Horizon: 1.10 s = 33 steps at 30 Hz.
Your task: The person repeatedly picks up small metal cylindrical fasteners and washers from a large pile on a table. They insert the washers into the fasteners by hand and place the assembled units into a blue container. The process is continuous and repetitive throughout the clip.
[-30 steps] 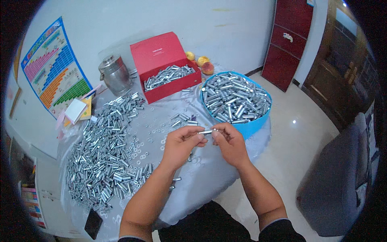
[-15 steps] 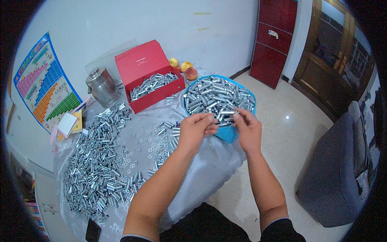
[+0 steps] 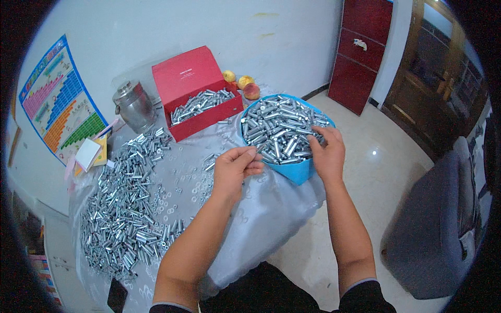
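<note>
My right hand (image 3: pixel 327 151) rests on the near rim of a blue basin (image 3: pixel 298 172) heaped with shiny metal sleeves (image 3: pixel 279 128), fingers down among them; whether it holds one I cannot tell. My left hand (image 3: pixel 235 167) hovers just left of the basin over the grey plastic sheet (image 3: pixel 250 219), fingers curled with the thumb against the fingertips; nothing is visible in it. A big pile of metal sleeves and washers (image 3: pixel 128 203) spreads across the sheet to the left.
An open red box (image 3: pixel 195 94) of sleeves stands at the back, with a metal pot (image 3: pixel 133 107) to its left and some peaches (image 3: pixel 244 83) to its right. A colourful chart (image 3: pixel 60 104) leans on the wall. A red cabinet (image 3: pixel 362 52) and a dark chair (image 3: pixel 433 229) stand right.
Both hands held a sleeve together before; now they have parted. My right hand has gone onto the basin's heap and my left hand has drawn back empty-looking.
</note>
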Available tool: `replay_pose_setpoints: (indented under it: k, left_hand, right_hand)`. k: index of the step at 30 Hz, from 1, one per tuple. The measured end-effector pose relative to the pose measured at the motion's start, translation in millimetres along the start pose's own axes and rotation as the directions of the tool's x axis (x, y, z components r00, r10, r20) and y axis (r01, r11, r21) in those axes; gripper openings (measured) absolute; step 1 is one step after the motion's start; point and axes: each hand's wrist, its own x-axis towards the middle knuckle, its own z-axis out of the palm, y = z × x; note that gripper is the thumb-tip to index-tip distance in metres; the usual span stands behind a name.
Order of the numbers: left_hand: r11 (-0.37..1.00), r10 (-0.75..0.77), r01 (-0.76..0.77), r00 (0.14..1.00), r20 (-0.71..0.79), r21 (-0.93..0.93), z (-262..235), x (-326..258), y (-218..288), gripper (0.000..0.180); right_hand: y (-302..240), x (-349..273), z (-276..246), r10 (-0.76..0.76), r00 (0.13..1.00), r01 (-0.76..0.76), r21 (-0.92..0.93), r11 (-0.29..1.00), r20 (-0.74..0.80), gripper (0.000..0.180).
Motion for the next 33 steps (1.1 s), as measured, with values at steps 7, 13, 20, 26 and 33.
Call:
replay_pose_setpoints:
  k: [7, 13, 20, 26, 33]
  left_hand:
    - [1.000, 0.018, -0.019, 0.995, -0.094, -0.014, -40.6, -22.9, 16.2, 0.022]
    - [0.996, 0.081, -0.090, 0.965, -0.249, -0.026, -89.0, -58.6, 37.5, 0.021]
    - [0.984, 0.173, -0.166, 0.857, -0.486, 0.057, -165.1, -100.4, 64.1, 0.019]
    - [0.966, 0.260, -0.201, 0.757, -0.599, 0.164, -208.7, -124.7, 81.4, 0.018]
    - [0.796, 0.280, 0.042, 0.859, -0.429, 0.604, -258.9, -140.6, 80.1, 0.016]
  right_hand:
    - [-56.0, -30.3, 18.5, -0.136, 0.990, 0.130, 0.149, 0.980, 0.036, 0.016]
    - [-107.7, -72.5, 71.4, -0.263, 0.933, 0.173, 0.332, 0.927, 0.248, 0.012]
    - [-168.3, -106.2, 139.6, -0.393, 0.849, 0.184, 0.501, 0.846, 0.352, 0.012]
    - [-200.0, -129.0, 188.6, -0.391, 0.792, 0.081, 0.555, 0.828, 0.469, 0.012]
    - [-192.9, -149.5, 203.9, -0.371, 0.674, 0.133, 0.390, 0.911, 0.639, 0.013]
